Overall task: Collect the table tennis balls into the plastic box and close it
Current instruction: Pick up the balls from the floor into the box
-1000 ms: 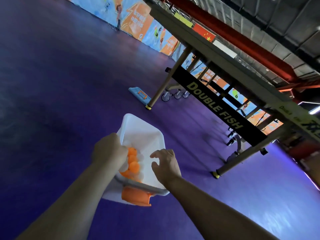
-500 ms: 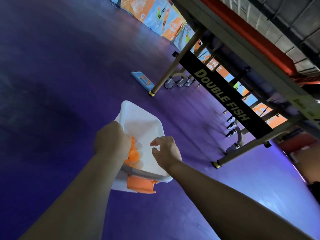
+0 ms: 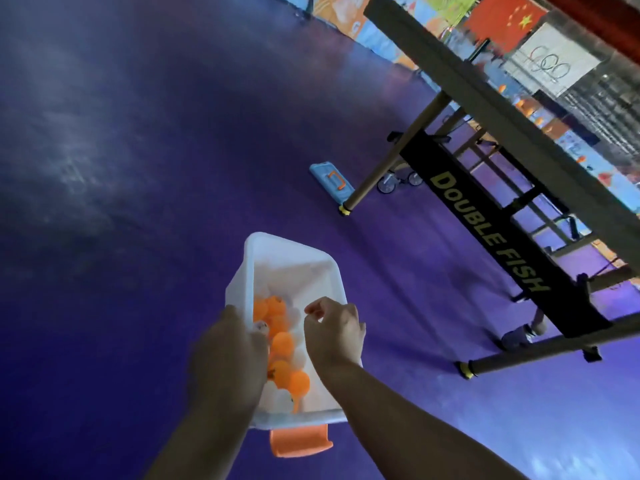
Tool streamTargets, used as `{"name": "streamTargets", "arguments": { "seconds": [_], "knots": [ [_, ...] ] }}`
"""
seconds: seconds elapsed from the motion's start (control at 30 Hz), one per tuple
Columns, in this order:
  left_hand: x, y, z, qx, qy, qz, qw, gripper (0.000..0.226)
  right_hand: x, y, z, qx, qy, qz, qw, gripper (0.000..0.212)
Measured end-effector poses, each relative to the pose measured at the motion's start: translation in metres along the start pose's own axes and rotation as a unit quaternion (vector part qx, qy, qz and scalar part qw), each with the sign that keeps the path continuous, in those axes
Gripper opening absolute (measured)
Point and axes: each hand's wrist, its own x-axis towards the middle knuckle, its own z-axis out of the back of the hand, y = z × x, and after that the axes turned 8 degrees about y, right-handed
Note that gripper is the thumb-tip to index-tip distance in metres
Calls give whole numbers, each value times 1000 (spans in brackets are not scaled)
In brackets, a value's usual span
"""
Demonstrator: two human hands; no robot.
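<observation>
A white translucent plastic box (image 3: 294, 261) is held up over the purple floor. Several orange table tennis balls (image 3: 282, 344) and some white ones lie in its near half. My left hand (image 3: 228, 362) grips the box's left rim, thumb inside. Over the box's right rim hovers my right hand (image 3: 334, 329), its fingers loosely curled with nothing visible in them. An orange latch (image 3: 299, 441) hangs from the box's near end. A blue lid with an orange handle (image 3: 329, 181) lies on the floor by a table leg.
A table tennis table with a black "DOUBLE FISH" panel (image 3: 491, 233) stands to the right on slanted legs (image 3: 377, 181) with small wheels behind. Colourful banners line the far wall. Open purple floor (image 3: 138, 168) stretches to the left.
My right hand's fingers have curled in from a spread pose above the box. The box now shows more of its inside and more balls. My head has turned, shifting the table.
</observation>
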Motion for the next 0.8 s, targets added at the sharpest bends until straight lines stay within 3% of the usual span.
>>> {"name": "streamTargets", "arguments": {
  "seconds": [0.17,0.5,0.63,0.8],
  "knots": [
    [-38,-109,69,67,4,-23,997,25,-12,26,117,2,-7,8,1000,29],
    [-134,-343,193,78,39,-55,995,29,-44,64,412,47,-6,1,999,27],
    [-174,-421,220,132,21,-103,986,15,-63,58,511,75,-7,-10,997,25],
    [-209,-502,220,146,30,-140,979,17,-77,21,604,119,2,-17,993,24]
  ]
}}
